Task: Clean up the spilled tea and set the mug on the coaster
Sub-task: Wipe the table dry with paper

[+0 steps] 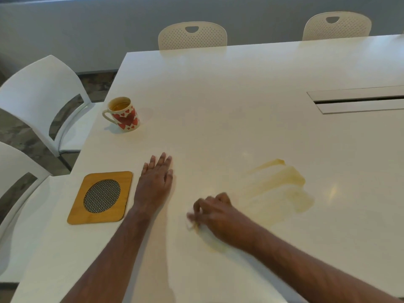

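A white mug (124,115) with red hearts stands upright near the table's left edge, with tea inside. A wooden coaster (100,197) with a round metal mesh centre lies at the front left, nothing on it. Smeared yellowish tea (282,189) spreads across the table to the right. My left hand (156,180) rests flat on the table, fingers straight, just right of the coaster. My right hand (213,213) grips a small crumpled white tissue (190,223) against the table, left of the smear; the hand is blurred.
The white table (240,106) has a cable slot (358,101) at the right. Two white chairs (43,99) stand at the left side and two cream chairs (192,36) at the far side.
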Demonstrator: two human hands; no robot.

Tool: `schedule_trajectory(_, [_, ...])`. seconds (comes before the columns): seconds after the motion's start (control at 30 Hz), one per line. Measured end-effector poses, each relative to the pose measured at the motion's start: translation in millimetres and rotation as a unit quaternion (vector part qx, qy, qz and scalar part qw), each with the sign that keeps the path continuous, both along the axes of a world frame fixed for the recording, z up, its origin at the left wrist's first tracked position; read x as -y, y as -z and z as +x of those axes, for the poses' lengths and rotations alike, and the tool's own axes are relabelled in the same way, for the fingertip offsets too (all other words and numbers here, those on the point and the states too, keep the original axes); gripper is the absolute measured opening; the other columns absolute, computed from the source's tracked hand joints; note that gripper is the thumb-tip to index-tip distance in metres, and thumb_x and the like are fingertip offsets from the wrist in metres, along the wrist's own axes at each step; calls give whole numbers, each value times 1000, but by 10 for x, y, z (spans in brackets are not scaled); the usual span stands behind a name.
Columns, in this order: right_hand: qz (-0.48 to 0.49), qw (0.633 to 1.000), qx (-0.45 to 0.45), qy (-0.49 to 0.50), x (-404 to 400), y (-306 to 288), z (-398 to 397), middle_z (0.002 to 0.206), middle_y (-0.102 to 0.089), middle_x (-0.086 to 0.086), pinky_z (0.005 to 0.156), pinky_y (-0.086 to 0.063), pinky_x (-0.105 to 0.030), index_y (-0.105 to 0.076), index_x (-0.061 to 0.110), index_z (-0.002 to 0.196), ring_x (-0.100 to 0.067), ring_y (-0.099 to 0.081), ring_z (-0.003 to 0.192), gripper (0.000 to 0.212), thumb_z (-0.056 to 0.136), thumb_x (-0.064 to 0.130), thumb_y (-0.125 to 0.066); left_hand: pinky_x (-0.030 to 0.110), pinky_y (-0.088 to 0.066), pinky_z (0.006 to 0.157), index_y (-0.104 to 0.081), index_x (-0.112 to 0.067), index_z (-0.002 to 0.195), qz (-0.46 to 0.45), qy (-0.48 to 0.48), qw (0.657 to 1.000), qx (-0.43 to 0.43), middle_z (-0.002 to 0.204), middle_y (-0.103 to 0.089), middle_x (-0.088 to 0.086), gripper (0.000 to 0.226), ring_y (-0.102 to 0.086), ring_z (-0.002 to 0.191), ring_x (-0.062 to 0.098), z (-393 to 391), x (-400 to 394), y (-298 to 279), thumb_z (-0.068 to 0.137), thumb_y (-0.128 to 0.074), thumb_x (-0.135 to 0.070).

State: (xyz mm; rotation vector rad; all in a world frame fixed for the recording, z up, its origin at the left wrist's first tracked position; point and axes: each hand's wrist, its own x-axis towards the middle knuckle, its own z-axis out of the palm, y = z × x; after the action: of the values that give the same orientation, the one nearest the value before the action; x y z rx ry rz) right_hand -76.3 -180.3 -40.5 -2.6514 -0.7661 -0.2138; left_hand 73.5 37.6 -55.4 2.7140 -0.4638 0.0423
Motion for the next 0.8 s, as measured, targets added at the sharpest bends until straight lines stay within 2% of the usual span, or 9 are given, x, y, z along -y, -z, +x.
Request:
schedule_trajectory(0.1, [-34, 993, -24, -112, 44, -61, -343, 123, -51, 12, 92, -32, -37, -58, 38, 136, -9, -52, 109, 34, 106, 22, -51, 37, -4, 130, -32, -25, 163, 0, 0, 1000, 4, 171, -22, -6, 53, -10, 161, 18, -14, -11, 0, 111, -35, -31])
schedule_trajectory(0.23, [-89, 985, -8, -144, 317, -67, -433, 126, -52, 12, 93, -34, -35, -56, 41, 140, -8, -53, 109, 37, 108, 22, -51, 39, -6, 131, -33, -25, 163, -4, 0, 1000, 7, 171, -23, -6, 53, -11, 161, 18, -23, 3, 0, 110, -35, -31])
schedule_trajectory(0.3, [-75, 991, -4, -111, 501, -38, -326, 127, -53, 10, 92, -30, -34, -61, 41, 136, -6, -52, 107, 36, 105, 23, -56, 39, -7, 131, -33, -25, 162, -6, -1, 1000, 6, 171, -23, -6, 53, -11, 161, 18, -18, 5, 1, 110, -35, -31])
schedule_trajectory(0.37, [-47, 998, 8, -37, 686, -23, -151, 125, -55, 10, 89, -28, -34, -67, 42, 128, -4, -52, 104, 31, 104, 28, -51, 39, -7, 131, -34, -25, 162, -9, -1, 1000, 5, 171, -24, -6, 53, -11, 160, 17, -13, -1, 5, 110, -35, -31])
schedule_trajectory(0.43, [-35, 998, 9, 51, 852, -15, 30, 125, -54, 10, 89, -31, -36, -69, 43, 119, -6, -57, 103, 30, 102, 27, -50, 39, -7, 131, -34, -26, 162, -8, -1, 1000, 5, 171, -25, -6, 53, -12, 160, 18, -8, -2, 17, 110, -35, -31])
schedule_trajectory(0.5, [-40, 991, 0, 129, 930, -36, 183, 127, -54, 7, 91, -35, -40, -69, 42, 115, -13, -62, 102, 35, 96, 17, -54, 39, -8, 131, -35, -26, 162, -5, -2, 1000, 7, 171, -25, -6, 52, -13, 160, 18, 1, -8, 27, 110, -35, -32])
schedule_trajectory(0.6, [-26, 983, 13, 182, 843, -57, 250, 120, -60, 7, 88, -37, -42, -73, 36, 112, -17, -64, 97, 36, 97, 24, -42, 40, -9, 131, -35, -26, 161, -9, -2, 1000, 5, 170, -26, -6, 52, -13, 160, 18, 12, -15, 33, 110, -35, -32])
schedule_trajectory(0.73, [-22, 995, 4, 100, 539, -92, -62, 116, -62, 10, 85, -41, -44, -70, 35, 111, -16, -60, 95, 29, 95, 28, -46, 41, -11, 131, -35, -26, 161, -8, -2, 1000, 6, 170, -27, -6, 52, -14, 160, 19, 6, -9, 47, 109, -36, -31])
schedule_trajectory(0.8, [-42, 998, -20, 34, 453, -143, -286, 120, -60, 10, 86, -42, -44, -66, 35, 118, -15, -58, 98, 27, 97, 32, -50, 42, -11, 131, -36, -25, 161, -8, -5, 1000, 9, 170, -27, -5, 52, -15, 160, 20, 4, -10, 48, 109, -37, -30])
